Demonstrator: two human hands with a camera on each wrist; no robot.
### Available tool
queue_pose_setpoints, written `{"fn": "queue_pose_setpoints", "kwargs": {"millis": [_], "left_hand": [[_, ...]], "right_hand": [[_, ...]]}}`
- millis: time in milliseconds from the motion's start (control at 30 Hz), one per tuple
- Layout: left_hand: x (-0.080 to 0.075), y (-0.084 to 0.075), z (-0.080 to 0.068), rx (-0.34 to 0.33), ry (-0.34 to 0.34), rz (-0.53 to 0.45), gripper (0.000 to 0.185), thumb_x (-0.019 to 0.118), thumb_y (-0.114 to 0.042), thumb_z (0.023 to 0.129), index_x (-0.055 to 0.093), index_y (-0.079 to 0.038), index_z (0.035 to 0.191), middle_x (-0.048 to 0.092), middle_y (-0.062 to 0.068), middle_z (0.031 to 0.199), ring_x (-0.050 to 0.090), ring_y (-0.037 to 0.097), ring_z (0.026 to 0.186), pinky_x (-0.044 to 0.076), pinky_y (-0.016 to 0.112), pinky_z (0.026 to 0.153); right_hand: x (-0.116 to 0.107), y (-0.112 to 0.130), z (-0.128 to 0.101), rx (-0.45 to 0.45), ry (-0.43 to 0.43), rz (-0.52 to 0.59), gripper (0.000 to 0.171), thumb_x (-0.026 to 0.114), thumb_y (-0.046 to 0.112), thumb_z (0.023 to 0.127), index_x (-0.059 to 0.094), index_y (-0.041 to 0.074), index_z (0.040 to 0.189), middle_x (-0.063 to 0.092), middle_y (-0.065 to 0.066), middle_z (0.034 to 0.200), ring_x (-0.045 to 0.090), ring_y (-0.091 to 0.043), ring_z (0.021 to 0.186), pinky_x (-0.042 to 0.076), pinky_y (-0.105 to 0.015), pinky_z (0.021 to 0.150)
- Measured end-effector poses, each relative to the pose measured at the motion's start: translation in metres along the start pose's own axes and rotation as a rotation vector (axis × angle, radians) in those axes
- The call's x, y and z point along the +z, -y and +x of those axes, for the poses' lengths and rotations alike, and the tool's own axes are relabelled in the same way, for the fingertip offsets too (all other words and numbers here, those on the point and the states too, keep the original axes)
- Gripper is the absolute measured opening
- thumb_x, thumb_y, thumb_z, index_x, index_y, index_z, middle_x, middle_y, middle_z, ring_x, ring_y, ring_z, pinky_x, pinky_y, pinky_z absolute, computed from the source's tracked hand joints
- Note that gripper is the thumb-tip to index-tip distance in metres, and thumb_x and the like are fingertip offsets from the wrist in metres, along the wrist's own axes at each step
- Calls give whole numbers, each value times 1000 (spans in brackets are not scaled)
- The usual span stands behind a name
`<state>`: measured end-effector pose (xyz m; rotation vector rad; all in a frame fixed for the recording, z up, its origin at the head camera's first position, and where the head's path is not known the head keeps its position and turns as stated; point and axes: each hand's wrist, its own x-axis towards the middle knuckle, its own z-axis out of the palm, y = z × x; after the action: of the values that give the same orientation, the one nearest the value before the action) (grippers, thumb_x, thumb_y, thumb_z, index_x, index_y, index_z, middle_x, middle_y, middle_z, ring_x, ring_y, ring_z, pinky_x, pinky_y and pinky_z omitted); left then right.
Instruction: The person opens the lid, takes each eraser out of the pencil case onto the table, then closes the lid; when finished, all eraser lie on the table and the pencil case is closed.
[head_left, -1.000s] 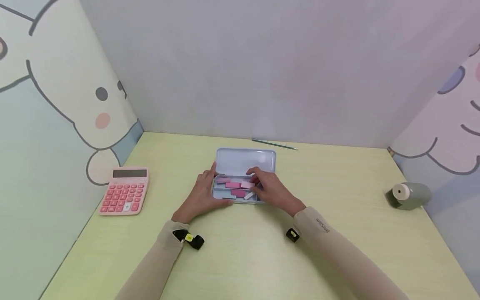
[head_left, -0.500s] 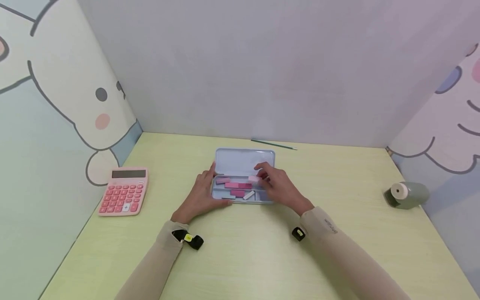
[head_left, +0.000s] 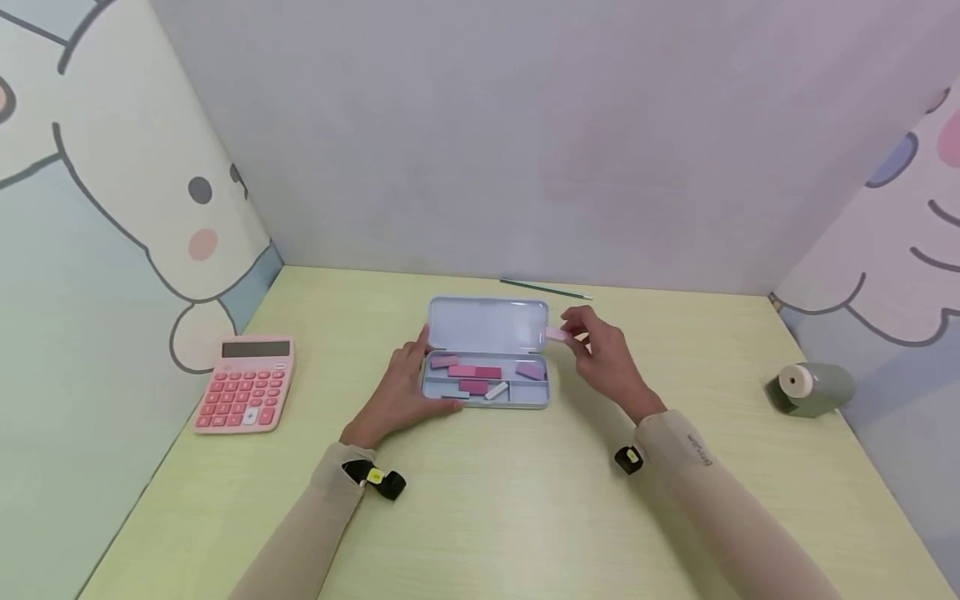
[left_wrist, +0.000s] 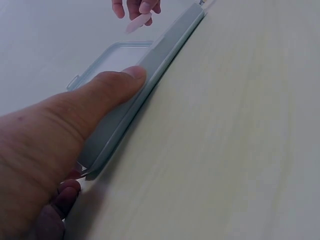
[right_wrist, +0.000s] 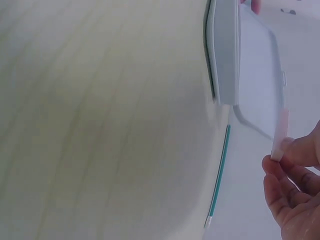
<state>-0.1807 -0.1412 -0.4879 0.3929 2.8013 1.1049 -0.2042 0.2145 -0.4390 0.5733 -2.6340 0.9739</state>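
Observation:
The light blue pencil case [head_left: 529,393] lies with its lid [head_left: 489,325] folded back. My left hand [head_left: 405,387] grips its left end, thumb [left_wrist: 112,87] along the front wall and fingers round the side. My right hand [head_left: 611,358], off the case's right side, pinches a small flat pale pink block [head_left: 557,333] between thumb and fingertips. Inside the case lie pink blocks [head_left: 474,372], a magenta one [head_left: 473,387], purple ones [head_left: 531,370], a white one [head_left: 497,391] and a light blue one [head_left: 455,395].
A green pencil [head_left: 546,289] lies behind the case along the wall. The pink calculator [head_left: 246,383] is on the left of the table [head_left: 480,500]. Near the right edge stands a grey-green device with a round pale knob [head_left: 813,387]. Walls close off the back and both sides.
My right hand has moved right, out of the case, carrying the pale pink block past its right end. A purple block now shows in the case's right part. My left hand has stayed put.

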Motion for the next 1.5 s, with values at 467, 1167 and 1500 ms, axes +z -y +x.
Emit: {"fn": "queue_pose_setpoints", "kwargs": {"millis": [467, 1167, 1500], "left_hand": [[2, 1, 0, -6, -4, 13, 140, 92, -61, 75, -1, -27, 175, 36, 15, 168, 38, 34, 147, 46, 58, 120], [1, 1, -1, 12, -8, 12, 140, 91, -62, 76, 0, -25, 175, 37, 16, 168, 40, 35, 146, 48, 60, 118], [1, 2, 1, 27, -15, 16, 141, 92, -62, 75, 0, -25, 175, 37, 18, 167, 39, 37, 148, 46, 60, 120]], "right_hand": [[-8, -37, 2, 213, 223, -14, 35, 60, -6, 100, 54, 1, 134, 75, -24, 122, 72, -41, 112, 58, -57, 101], [0, -3, -4, 104, 196, -93, 26, 71, 8, 100, 74, -2, 124, 74, -23, 124, 67, -42, 115, 52, -59, 104], [14, 20, -4, 151, 256, -61, 16, 76, 13, 98, 82, 4, 110, 71, -20, 126, 63, -40, 120, 51, -58, 108]]}}
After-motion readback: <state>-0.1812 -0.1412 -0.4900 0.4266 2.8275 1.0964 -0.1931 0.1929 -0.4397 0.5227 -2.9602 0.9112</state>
